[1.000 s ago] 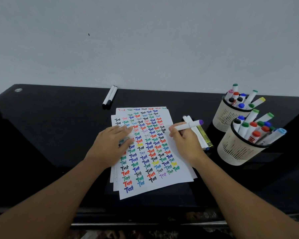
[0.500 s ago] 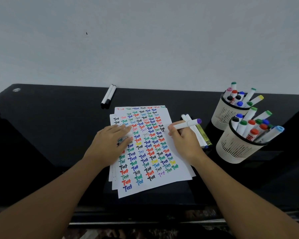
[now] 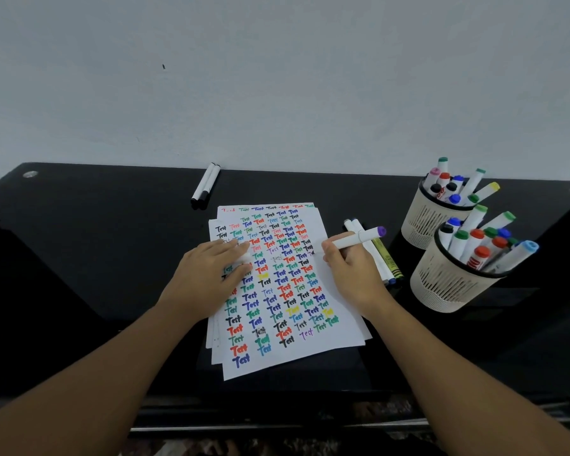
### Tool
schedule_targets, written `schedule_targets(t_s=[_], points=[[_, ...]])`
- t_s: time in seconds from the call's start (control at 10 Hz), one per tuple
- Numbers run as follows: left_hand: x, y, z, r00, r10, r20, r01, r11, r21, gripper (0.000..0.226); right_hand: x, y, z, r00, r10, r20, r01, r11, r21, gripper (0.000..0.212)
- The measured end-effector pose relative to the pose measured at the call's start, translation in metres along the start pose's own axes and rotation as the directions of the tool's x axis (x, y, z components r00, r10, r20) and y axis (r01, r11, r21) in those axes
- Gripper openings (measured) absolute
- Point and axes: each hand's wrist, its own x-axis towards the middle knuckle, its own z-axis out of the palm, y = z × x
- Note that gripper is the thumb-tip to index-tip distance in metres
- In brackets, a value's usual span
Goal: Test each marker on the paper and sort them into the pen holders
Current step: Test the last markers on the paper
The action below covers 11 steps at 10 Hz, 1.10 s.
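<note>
Right hand point(image 3: 351, 274) gripping purple-capped marker point(image 3: 359, 239), tip at right edge of paper stack point(image 3: 287, 357). Left hand point(image 3: 211, 274) flat, fingers straight, pressing paper. Two full pen holders point(image 3: 441, 284) far right; loose markers point(image 3: 380, 261) between.

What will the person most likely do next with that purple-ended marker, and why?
Probably write a test word: the right hand grips the purple marker with its tip at the paper's blank right edge, while the left hand rests flat on the sheet.
</note>
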Motion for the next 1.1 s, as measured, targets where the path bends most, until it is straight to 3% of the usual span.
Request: schedule_targets(t_s=[0.8,1.1], points=[[0.0,-0.002,0.001,1.0,0.017,-0.009,-0.017,1.0,-0.001,0.058,-0.007,-0.011,-0.004,1.0,0.011,-0.012,-0.012,0.999,-0.052,0.021],[0.001,-0.004,0.002,1.0,0.009,0.006,-0.009,1.0,0.001,0.06,-0.005,-0.008,-0.001,1.0,0.012,-0.025,-0.011,1.0,0.015,0.018]])
